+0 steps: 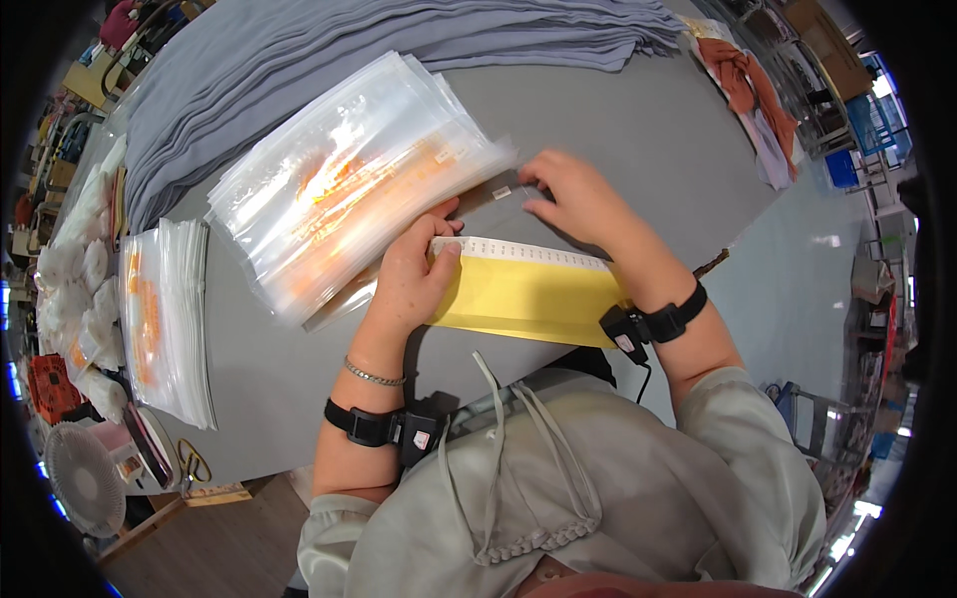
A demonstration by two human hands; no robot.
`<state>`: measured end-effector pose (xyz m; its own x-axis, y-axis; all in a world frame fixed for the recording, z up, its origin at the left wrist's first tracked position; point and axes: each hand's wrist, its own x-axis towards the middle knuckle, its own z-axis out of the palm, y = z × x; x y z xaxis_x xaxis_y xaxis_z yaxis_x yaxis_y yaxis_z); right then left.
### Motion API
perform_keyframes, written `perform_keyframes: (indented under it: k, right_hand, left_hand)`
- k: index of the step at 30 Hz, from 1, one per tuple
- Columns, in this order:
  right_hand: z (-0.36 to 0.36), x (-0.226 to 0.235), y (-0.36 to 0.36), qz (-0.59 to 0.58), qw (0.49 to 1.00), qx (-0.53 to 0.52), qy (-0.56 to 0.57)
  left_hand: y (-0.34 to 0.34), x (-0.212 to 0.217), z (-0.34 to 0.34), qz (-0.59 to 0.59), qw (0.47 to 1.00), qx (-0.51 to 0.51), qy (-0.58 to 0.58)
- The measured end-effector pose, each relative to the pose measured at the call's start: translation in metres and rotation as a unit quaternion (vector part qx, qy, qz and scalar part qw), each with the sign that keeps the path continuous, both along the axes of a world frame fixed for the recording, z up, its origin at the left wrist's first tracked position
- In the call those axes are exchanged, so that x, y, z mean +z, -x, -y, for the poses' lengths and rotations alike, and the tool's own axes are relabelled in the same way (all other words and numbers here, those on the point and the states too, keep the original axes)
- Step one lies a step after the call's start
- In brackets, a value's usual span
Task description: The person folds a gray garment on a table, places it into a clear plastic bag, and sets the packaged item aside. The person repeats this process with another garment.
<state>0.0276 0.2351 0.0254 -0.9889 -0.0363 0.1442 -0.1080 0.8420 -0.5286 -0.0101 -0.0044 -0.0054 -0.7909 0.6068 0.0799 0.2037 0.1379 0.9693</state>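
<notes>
Your hands are apart: the left hand [414,264] pinches the left end of the yellow sheet [528,294], whose long axis runs left to right between your forearms. Your right hand [573,196], thumb and fingers parted, is the nearer to the right corner of the clear bag stack [369,169], ahead and left on the worktop [618,125]

Folded grey-blue fabric [399,40] spreads beyond the hands [399,277] [576,202].
Scissors [189,464] and a white fan [86,478] flank their left; rust-coloured cloth [743,78] lies beyond, rightward.
</notes>
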Motion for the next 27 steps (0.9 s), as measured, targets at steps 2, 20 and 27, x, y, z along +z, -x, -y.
perform_keyframes:
  k: [2,20,27]
  right_hand:
    - [-0.004,-0.002,-0.006,-0.070,0.988,0.115,-0.073]
    - [-0.005,0.034,0.028,-0.043,0.998,-0.005,0.044]
    - [-0.073,0.058,-0.051,0.265,0.952,0.089,0.122]
  left_hand:
    - [0.000,0.000,0.000,-0.011,1.000,0.011,-0.004]
    - [-0.017,0.026,0.002,-0.153,0.987,0.043,-0.038]
    - [-0.014,0.008,0.002,-0.008,0.991,0.122,-0.056]
